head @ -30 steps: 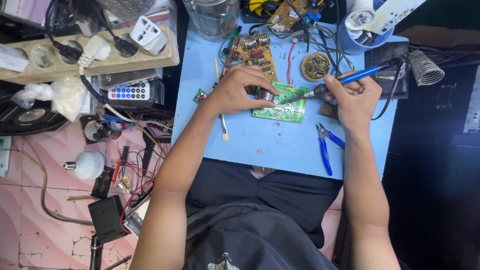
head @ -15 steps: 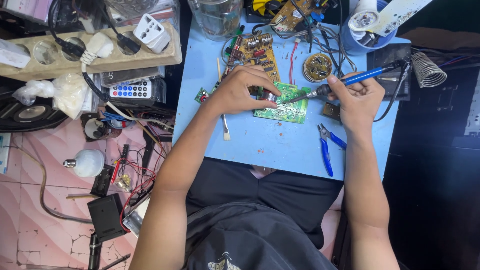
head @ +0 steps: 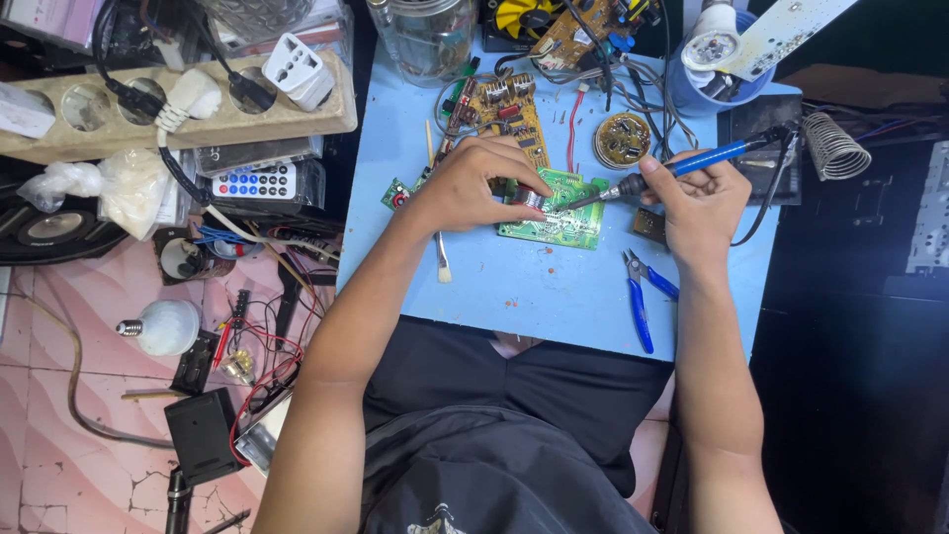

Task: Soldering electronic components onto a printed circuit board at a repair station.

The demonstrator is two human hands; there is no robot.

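Right fingers (head: pixel 682 183) are curled shut around the blue handle of the soldering iron (head: pixel 682 166), held like a pen, its dark tip slanting down and left onto the green circuit board (head: pixel 559 218). The right hand (head: pixel 700 213) sits close to the right edge of the blue surface (head: pixel 534 287), heel low, and that looks like good support: a braced wrist should keep the tip from skating across neighbouring joints. Over on the other side, the left hand (head: pixel 465 188) arches over the board's left end, its fingers (head: pixel 509 178) pinched closed on something small and silvery right by the tip; whether it is a component or solder, I cannot tell. The board itself lies flat near the middle of the surface, slightly toward the far edge. My read is that the job here wants a light, brief touch, iron held steady on one spot, with the left fingers kept just clear of the hot tip. Moving outward: blue-handled pliers (head: pixel 641 297) lie below the right hand toward the near right corner, a small brush (head: pixel 440 247) sits beside the left wrist, a brown circuit board (head: pixel 504 114) lies near the far edge, and the coiled iron stand (head: pixel 835 143) waits off the right edge, where the cord could snag.
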